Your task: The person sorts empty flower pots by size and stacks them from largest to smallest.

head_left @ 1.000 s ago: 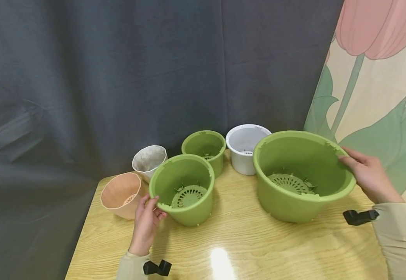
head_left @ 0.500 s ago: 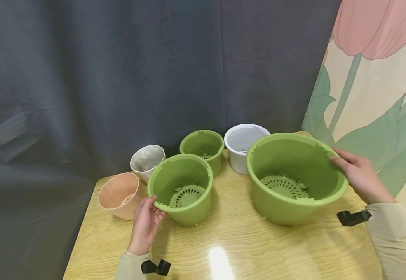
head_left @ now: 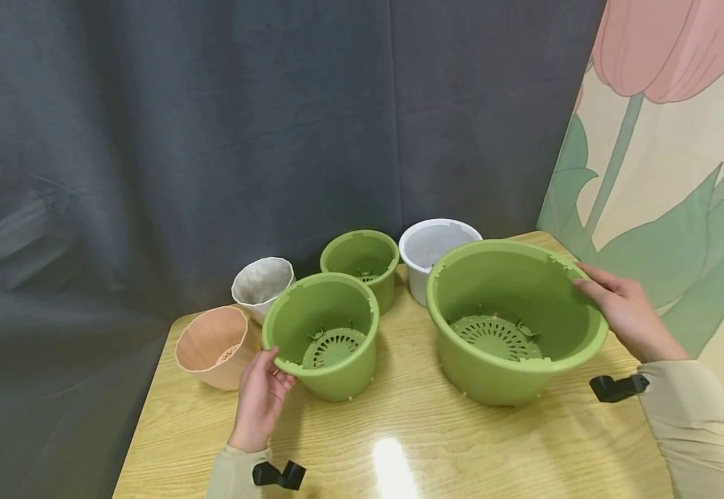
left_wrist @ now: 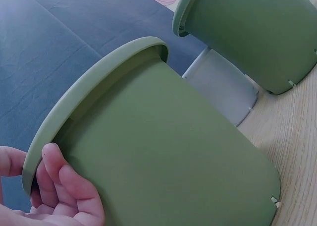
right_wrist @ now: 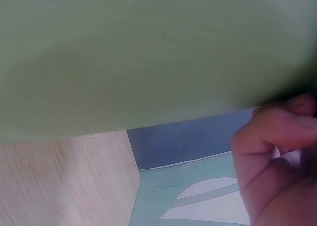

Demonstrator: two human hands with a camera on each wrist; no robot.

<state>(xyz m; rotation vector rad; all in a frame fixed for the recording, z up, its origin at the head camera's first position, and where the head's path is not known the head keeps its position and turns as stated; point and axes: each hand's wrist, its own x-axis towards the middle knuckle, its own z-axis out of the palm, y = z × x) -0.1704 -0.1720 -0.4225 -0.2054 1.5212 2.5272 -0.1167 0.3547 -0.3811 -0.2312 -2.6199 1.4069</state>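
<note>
- On the counter [head_left: 455,450], in the head view, the left hand [head_left: 260,395] grips the near left rim of a medium green pot [head_left: 330,312], and the right hand [head_left: 623,308] grips the right rim of a large green pot [head_left: 511,298]. The two pots are apart, mouths up.
- Behind them, in the same view, stand a small green pot [head_left: 362,256] and a white pot [head_left: 434,242]; a pale fluted pot [head_left: 263,284] and a peach pot [head_left: 215,346] stand to the left. The step in hand looks like handling the two gripped pots by their rims; the next move would seem to call for firm holds and care that the large pot does not knock the white one just behind it.
- From the left wrist, fingers [left_wrist: 57,171] curl under the medium pot's rim, its wall slanting across the frame, with the large pot beyond. Whether its base bears fully on the counter, I cannot tell.
- From the right wrist, the large pot's wall fills the upper part, blurred, the bent fingers at its edge.
- Across all three views, no brand, label or writing can be read on the pots.
</note>
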